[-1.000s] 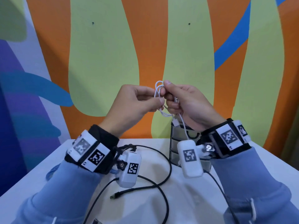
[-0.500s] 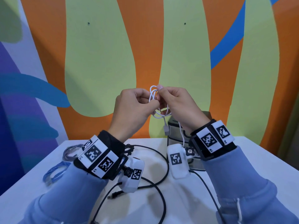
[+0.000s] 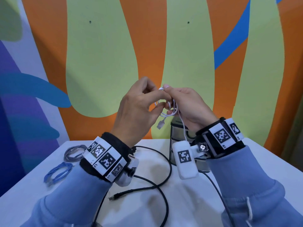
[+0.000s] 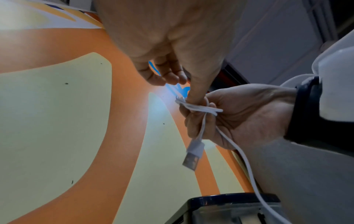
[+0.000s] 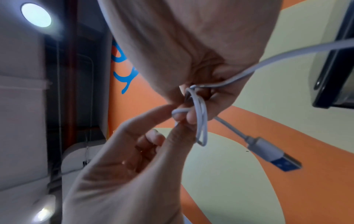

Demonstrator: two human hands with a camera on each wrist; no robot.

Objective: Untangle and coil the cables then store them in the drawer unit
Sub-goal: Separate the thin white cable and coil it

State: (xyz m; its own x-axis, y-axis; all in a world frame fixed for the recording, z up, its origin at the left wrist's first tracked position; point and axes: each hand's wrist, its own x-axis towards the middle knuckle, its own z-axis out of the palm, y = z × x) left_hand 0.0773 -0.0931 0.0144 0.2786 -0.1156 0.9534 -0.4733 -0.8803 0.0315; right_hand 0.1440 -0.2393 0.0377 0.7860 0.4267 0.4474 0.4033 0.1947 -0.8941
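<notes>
- The right hand (image 3: 188,105) is gripping a small coil of the white cable (image 3: 170,112) in curled fingers, above the tabletop (image 3: 164,210).
- The left hand (image 3: 137,110) is pinching the same coil.
- Its USB plug (image 4: 192,156) is dangling free.
- The drawer unit (image 3: 176,128) is standing behind the hands.
- A black cable (image 3: 164,190) is lying loose on the tabletop.

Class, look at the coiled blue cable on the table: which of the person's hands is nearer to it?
Left. The left hand is raised above the blue cable, somewhat to its right; the right hand is farther right, above the drawer unit.
</notes>
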